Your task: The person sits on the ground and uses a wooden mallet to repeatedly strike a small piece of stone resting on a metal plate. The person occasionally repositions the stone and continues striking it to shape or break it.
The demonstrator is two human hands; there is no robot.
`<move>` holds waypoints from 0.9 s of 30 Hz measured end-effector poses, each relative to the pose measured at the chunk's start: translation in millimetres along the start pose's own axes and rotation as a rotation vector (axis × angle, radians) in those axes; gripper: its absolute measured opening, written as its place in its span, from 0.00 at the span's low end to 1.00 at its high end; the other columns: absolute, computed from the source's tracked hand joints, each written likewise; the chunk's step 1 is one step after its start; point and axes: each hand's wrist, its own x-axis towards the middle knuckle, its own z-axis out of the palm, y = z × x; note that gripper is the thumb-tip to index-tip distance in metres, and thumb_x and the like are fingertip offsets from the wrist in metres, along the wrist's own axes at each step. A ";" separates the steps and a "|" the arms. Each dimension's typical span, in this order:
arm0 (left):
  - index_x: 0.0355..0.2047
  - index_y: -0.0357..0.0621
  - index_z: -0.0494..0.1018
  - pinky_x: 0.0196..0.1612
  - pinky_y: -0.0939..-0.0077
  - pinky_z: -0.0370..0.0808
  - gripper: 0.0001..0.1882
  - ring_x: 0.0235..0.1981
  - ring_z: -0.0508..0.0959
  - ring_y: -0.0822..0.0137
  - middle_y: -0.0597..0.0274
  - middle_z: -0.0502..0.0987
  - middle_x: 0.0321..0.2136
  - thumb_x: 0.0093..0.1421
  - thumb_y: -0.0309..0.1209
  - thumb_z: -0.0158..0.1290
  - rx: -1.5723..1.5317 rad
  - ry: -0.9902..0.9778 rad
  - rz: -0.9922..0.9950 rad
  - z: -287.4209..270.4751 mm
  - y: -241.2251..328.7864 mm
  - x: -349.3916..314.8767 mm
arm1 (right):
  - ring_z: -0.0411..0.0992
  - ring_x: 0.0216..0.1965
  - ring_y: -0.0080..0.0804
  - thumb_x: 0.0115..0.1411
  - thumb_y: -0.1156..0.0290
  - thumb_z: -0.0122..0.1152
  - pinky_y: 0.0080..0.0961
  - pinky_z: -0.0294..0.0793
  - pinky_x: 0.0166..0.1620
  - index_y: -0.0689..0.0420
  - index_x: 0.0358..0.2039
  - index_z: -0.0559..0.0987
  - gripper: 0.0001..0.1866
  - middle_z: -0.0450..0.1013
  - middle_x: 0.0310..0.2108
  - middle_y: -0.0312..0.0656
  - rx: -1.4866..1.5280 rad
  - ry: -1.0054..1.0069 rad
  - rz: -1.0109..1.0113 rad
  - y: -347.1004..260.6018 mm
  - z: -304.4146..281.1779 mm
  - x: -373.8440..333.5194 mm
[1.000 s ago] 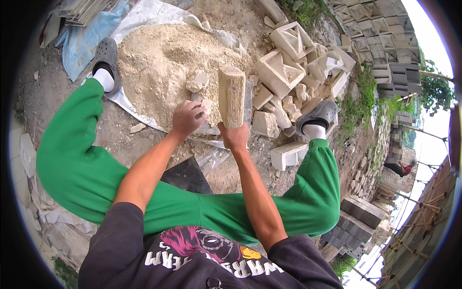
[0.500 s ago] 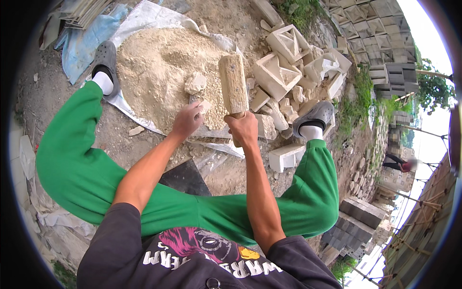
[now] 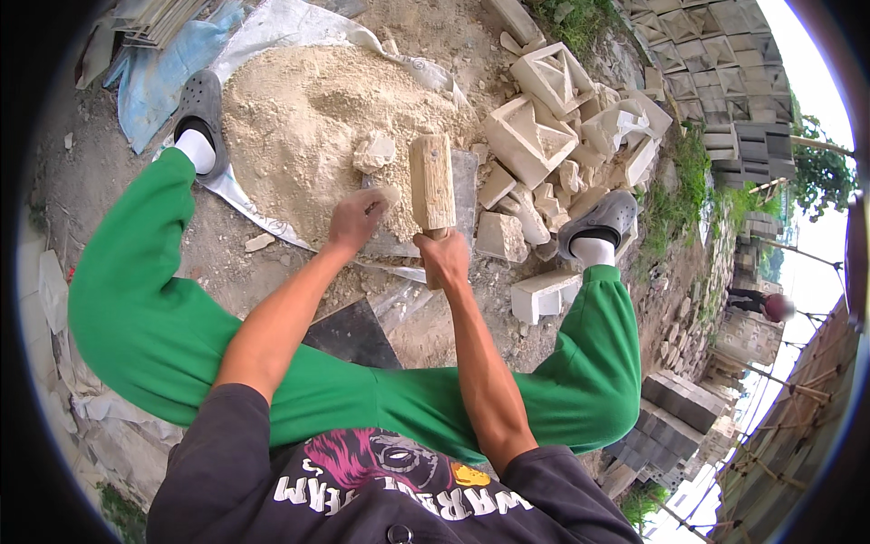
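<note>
My right hand (image 3: 443, 258) is wrapped round the short handle of a wooden mallet (image 3: 432, 184). The mallet's thick, pale head points away from me, over a grey flat slab (image 3: 465, 186). To its left, my left hand (image 3: 355, 220) is closed, with blurred fingertips gripping a small pale stone piece (image 3: 388, 195). Just beyond that hand, a larger pale stone chunk (image 3: 374, 152) rests on a heap of crushed yellowish rubble (image 3: 299, 118). Whether the mallet head touches the slab, I cannot tell.
White sheeting (image 3: 299, 25) lies under the heap. Broken pale blocks (image 3: 530, 140) are piled at the right, beside my right shoe (image 3: 598, 225). My left shoe (image 3: 199, 118) stands at the heap's left edge. Grey blocks (image 3: 675, 417) are stacked farther right; a person (image 3: 761, 304) is in the distance.
The mallet has come down and slightly left, exposing more of the slab. My left hand has shifted a little, still with the stone piece.
</note>
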 end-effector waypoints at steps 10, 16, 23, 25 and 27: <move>0.34 0.44 0.84 0.49 0.62 0.76 0.09 0.42 0.80 0.54 0.56 0.83 0.40 0.58 0.35 0.61 0.020 -0.007 0.048 -0.9 -0.6 3.1 | 0.78 0.21 0.33 0.50 0.63 0.66 0.33 0.77 0.28 0.65 0.27 0.80 0.15 0.79 0.22 0.47 -0.164 0.189 -0.129 24.3 41.2 13.7; 0.35 0.45 0.84 0.48 0.64 0.76 0.09 0.42 0.80 0.56 0.58 0.84 0.41 0.58 0.35 0.62 0.026 0.004 0.032 -2.4 -3.9 0.5 | 0.77 0.20 0.34 0.47 0.62 0.65 0.33 0.75 0.28 0.64 0.26 0.81 0.16 0.77 0.18 0.46 0.022 0.081 -0.015 -15.8 2.2 2.9; 0.35 0.45 0.84 0.50 0.65 0.76 0.08 0.44 0.80 0.56 0.58 0.84 0.41 0.58 0.35 0.62 0.022 -0.017 0.032 -4.9 1.2 3.3 | 0.78 0.24 0.40 0.49 0.64 0.68 0.35 0.76 0.31 0.67 0.29 0.80 0.17 0.78 0.21 0.50 0.216 0.287 -0.236 -7.8 22.1 9.0; 0.37 0.47 0.85 0.51 0.64 0.76 0.09 0.45 0.80 0.55 0.58 0.84 0.42 0.58 0.34 0.62 0.028 -0.020 -0.027 -2.7 -0.9 1.4 | 0.78 0.23 0.39 0.49 0.62 0.68 0.36 0.76 0.30 0.66 0.30 0.81 0.18 0.78 0.21 0.48 -0.082 0.115 -0.013 16.3 40.3 10.8; 0.38 0.47 0.85 0.51 0.63 0.76 0.09 0.45 0.80 0.55 0.58 0.83 0.43 0.59 0.34 0.61 0.031 -0.029 -0.031 -6.4 -0.7 2.8 | 0.78 0.22 0.39 0.48 0.61 0.67 0.37 0.76 0.30 0.66 0.30 0.81 0.18 0.78 0.20 0.48 -0.002 0.016 0.060 21.1 35.5 6.6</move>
